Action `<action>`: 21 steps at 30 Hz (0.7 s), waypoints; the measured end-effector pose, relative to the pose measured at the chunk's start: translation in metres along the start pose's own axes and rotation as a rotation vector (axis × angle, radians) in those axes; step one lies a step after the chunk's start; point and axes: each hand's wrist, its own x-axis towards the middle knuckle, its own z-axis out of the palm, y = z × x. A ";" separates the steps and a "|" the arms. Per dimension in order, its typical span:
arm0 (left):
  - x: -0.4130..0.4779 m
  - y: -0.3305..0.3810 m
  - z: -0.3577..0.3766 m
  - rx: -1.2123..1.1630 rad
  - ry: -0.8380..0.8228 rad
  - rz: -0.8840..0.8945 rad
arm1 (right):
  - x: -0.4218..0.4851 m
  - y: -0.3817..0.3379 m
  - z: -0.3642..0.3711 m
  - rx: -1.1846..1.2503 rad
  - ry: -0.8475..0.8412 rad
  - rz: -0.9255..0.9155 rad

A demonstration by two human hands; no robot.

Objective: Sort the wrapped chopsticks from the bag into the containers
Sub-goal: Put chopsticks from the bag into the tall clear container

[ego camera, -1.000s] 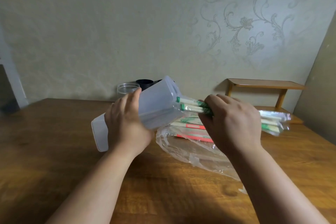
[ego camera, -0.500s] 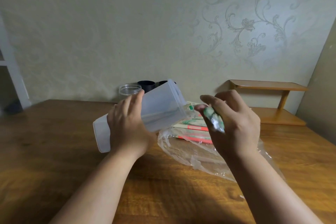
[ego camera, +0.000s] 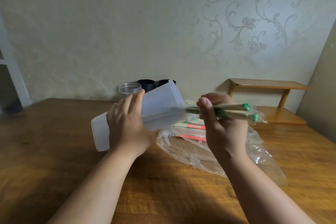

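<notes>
Wrapped chopsticks with green tips are being pinched in the right hand, their other ends reaching the mouth of the translucent container. Blur is hiding whether they are inside it. The left hand is gripping that container, tilted above the desk. Red-printed packets are lying in the plastic bag toward the desk's right edge. A clear jar and black cups are standing at the far edge.
</notes>
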 end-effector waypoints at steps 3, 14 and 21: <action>0.000 0.000 -0.001 -0.001 -0.018 0.019 | 0.002 -0.001 0.001 0.178 0.041 0.283; 0.000 0.000 -0.002 -0.001 -0.031 0.035 | 0.009 0.013 0.002 0.474 0.029 0.782; 0.000 0.000 -0.001 0.010 -0.040 0.041 | 0.008 0.010 0.002 0.681 0.018 0.770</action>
